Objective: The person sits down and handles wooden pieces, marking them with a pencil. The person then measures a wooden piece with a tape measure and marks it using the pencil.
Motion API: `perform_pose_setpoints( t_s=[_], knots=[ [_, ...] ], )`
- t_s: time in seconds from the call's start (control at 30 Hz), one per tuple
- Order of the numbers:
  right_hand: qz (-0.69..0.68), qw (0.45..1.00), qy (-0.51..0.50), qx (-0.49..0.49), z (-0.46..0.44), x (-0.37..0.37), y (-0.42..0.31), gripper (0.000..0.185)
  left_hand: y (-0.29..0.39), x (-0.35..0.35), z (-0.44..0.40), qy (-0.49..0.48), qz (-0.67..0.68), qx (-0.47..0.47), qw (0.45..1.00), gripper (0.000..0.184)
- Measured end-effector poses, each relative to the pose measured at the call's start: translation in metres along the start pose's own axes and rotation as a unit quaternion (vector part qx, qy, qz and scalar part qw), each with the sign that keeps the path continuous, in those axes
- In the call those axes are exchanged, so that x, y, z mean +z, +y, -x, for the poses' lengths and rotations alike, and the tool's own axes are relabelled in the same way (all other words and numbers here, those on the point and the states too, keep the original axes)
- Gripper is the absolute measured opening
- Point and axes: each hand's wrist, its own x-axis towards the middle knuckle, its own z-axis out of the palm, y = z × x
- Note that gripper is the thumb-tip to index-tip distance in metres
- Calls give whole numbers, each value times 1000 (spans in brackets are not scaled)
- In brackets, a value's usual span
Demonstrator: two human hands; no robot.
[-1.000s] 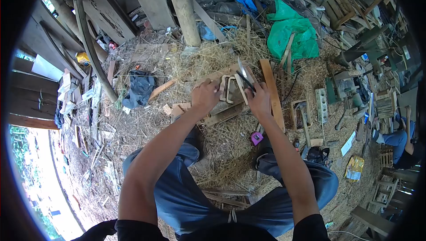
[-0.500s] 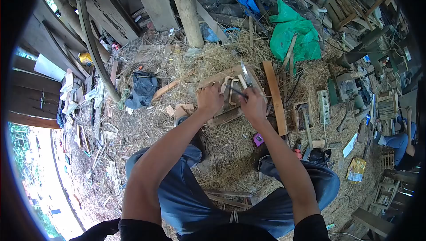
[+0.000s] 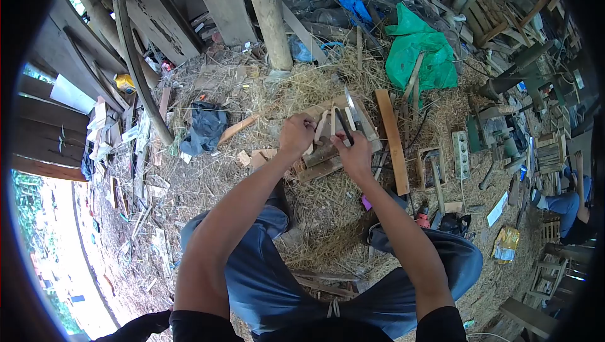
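My right grip (image 3: 356, 153) is closed around a slim dark tool (image 3: 343, 126), which slants away from me over the board (image 3: 319, 155). My left grip (image 3: 296, 135) has its fingertips drawn nearly together at the board's left side; I cannot tell whether they pinch the bent pale piece (image 3: 321, 129) or merely sit beside it. That piece lies over the board between my hands, with a second pale piece (image 3: 334, 121) just to its right. I judge the step in hand to be close handling of these pieces with the tool; the next move calls for a steady left hold and a controlled right one.

Half a second ago the tool lay crosswise, pointing toward my left; now it points up the board. Farther out, a knife blade (image 3: 349, 98) shows at the board's far end, and a plank (image 3: 394, 146) lies right of it.
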Motion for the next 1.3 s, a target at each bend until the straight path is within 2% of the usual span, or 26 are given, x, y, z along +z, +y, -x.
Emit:
perform_pose_setpoints(
  t_s=[0.07,0.2,0.27,0.3,0.37,0.5,0.7,0.77,0.8,0.87,0.9,0.97,1.1,1.17,1.2,1.27,1.3],
  knots=[
    [-100,993,23,51,2,2,-1,22,0,0,-3,-5,11,20,1000,13],
    [-158,981,78,81,3,6,8,23,-2,2,-9,41,-10,29,999,15],
    [-193,964,72,171,3,2,6,23,-6,-1,-16,37,22,46,998,16],
    [-193,964,73,170,5,1,5,23,-2,-3,-14,38,23,47,998,16],
    [-116,979,130,109,12,2,0,23,8,-8,-4,9,-104,133,986,18],
    [-123,971,144,144,17,13,7,24,14,4,11,18,-206,195,959,18],
    [-119,966,112,198,26,10,-2,23,17,10,0,38,-174,141,974,25],
    [-117,969,110,188,26,11,3,23,23,3,-9,-70,-15,68,995,31],
    [-118,969,112,187,25,11,4,23,19,4,-13,-70,-16,71,995,31],
    [-106,971,106,185,25,10,7,22,7,11,-22,-136,132,21,982,29],
    [-107,971,106,187,26,9,7,22,7,11,-23,-138,131,20,982,29],
    [-114,977,102,150,26,8,8,20,6,10,-25,-173,240,-20,955,24],
    [-76,983,87,142,24,2,6,18,2,-2,-34,-205,271,-25,940,26],
    [-52,985,152,66,21,2,10,19,-1,-8,-35,-238,294,-44,925,26],
    [-50,984,155,73,18,-1,10,19,1,-10,-33,-245,293,-45,923,26],
    [-9,979,200,44,5,-15,13,22,7,-10,-30,-198,244,-58,948,26],
    [-53,975,209,48,-10,-20,24,24,-2,-7,-34,-216,195,-22,956,27]
  ],
)
